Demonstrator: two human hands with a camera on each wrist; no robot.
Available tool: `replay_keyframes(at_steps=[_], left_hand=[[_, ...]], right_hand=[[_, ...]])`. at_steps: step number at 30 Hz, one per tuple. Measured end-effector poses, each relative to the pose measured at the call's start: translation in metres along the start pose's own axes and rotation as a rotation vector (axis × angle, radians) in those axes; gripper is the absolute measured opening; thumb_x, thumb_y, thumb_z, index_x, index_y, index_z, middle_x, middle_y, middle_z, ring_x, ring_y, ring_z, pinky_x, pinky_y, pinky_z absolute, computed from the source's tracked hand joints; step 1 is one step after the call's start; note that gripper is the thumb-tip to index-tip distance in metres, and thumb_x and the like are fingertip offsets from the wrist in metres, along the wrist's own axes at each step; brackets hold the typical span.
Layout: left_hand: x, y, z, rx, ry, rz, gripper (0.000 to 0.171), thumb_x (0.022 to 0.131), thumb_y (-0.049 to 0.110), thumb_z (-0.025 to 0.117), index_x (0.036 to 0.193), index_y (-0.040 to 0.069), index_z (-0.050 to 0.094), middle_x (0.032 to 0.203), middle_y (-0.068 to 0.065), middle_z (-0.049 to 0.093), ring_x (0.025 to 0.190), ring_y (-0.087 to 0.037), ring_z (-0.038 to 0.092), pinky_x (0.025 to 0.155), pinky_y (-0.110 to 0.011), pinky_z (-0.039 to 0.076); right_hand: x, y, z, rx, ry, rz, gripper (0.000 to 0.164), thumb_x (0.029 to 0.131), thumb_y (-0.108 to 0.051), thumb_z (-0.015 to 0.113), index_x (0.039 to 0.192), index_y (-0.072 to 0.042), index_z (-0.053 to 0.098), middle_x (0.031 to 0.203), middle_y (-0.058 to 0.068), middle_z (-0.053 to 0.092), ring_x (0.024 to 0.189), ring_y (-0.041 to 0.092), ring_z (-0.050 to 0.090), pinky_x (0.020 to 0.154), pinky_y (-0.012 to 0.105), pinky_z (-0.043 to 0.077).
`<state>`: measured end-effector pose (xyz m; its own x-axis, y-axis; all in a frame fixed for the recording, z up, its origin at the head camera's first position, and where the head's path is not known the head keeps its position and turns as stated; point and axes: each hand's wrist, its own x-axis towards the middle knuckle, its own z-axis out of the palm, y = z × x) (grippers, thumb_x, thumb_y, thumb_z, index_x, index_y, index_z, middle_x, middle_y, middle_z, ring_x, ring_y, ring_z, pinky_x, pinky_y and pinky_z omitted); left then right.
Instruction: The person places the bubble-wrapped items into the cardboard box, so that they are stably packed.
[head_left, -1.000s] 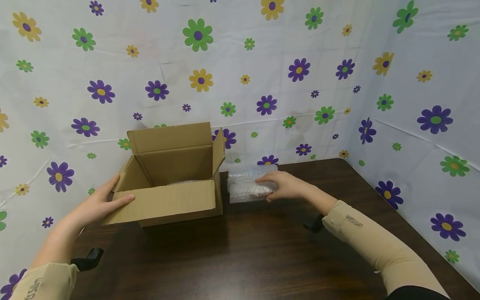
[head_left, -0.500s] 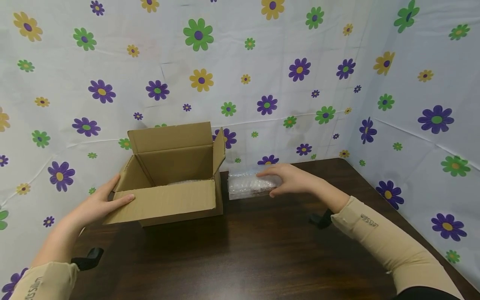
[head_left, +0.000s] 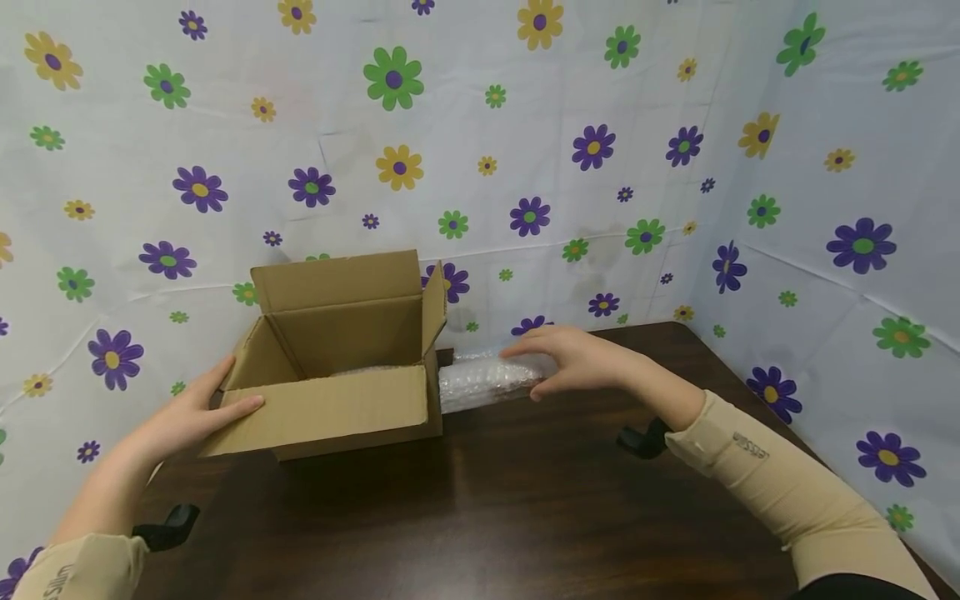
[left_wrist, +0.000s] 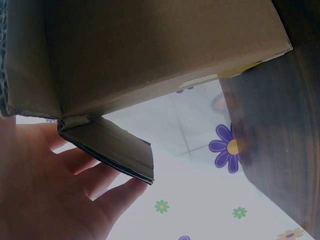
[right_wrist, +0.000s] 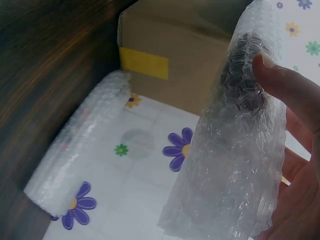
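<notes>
An open cardboard box stands on the table with its flaps spread. My left hand grips its left front corner, thumb over the front flap. In the left wrist view my fingers lie behind a small side flap. My right hand holds a bubble-wrapped bundle just right of the box, thumb on the near side. Something dark shows through the wrap. A second bubble-wrapped roll lies on the table behind it. Inside the box, a bit of clear wrap shows above the front flap.
The dark wood table runs back to a white flower-print sheet hung behind and at the right. Yellow tape marks the box's right side. The box's right flap stands upright near the bundle.
My right hand has lifted the bubble-wrapped bundle and shifted it left, so its end now meets the box's right side in the head view. My left hand keeps its hold on the box.
</notes>
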<state>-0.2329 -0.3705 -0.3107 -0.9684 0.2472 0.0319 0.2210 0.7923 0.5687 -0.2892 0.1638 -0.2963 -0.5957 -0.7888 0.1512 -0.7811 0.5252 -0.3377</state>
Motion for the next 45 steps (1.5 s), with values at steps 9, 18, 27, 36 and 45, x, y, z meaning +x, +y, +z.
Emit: replay_keyframes(at_steps=[9,18,27,36,45], left_hand=[[0.000,0.000,0.000,0.016,0.004,0.001,0.094,0.098,0.039,0.055,0.152,-0.003,-0.009,0.153,-0.037,-0.004,0.137,-0.058,0.000,0.100,-0.076,0.010],[-0.003,0.001,-0.001,0.015,0.014,0.018,0.094,0.098,0.037,0.056,0.151,-0.006,-0.008,0.152,-0.039,-0.002,0.136,-0.060,0.000,0.100,-0.076,0.010],[-0.005,-0.001,0.001,0.003,0.015,0.029,0.093,0.098,0.035,0.057,0.151,-0.007,-0.007,0.151,-0.040,-0.003,0.136,-0.060,-0.001,0.100,-0.076,0.009],[-0.003,-0.001,0.002,0.010,0.027,0.042,0.093,0.098,0.036,0.056,0.150,-0.008,-0.006,0.151,-0.040,-0.004,0.136,-0.060,-0.002,0.101,-0.075,0.008],[-0.002,0.000,0.002,0.006,0.032,0.046,0.093,0.097,0.035,0.057,0.150,-0.008,-0.006,0.151,-0.040,-0.004,0.135,-0.060,-0.001,0.101,-0.076,0.008]], right_hand=[[-0.004,-0.016,-0.012,-0.040,-0.012,-0.045,0.062,0.082,-0.026,0.080,0.138,-0.020,0.055,0.137,-0.001,0.054,0.127,0.021,0.047,0.103,0.044,0.042],[-0.002,-0.036,-0.029,-0.033,0.001,-0.082,0.062,0.081,-0.024,0.080,0.138,-0.019,0.056,0.134,-0.001,0.055,0.125,0.019,0.049,0.102,0.042,0.043],[0.009,-0.062,-0.054,-0.057,-0.032,-0.134,0.062,0.082,-0.022,0.080,0.139,-0.016,0.055,0.135,0.003,0.056,0.124,0.021,0.050,0.101,0.042,0.044],[0.032,-0.077,-0.076,-0.085,-0.017,-0.205,0.064,0.081,-0.022,0.081,0.139,-0.015,0.055,0.135,0.003,0.056,0.124,0.020,0.050,0.100,0.041,0.044],[0.064,-0.090,-0.090,-0.159,-0.026,-0.188,0.066,0.081,-0.029,0.081,0.140,-0.018,0.054,0.138,-0.001,0.055,0.126,0.016,0.049,0.102,0.037,0.042]])
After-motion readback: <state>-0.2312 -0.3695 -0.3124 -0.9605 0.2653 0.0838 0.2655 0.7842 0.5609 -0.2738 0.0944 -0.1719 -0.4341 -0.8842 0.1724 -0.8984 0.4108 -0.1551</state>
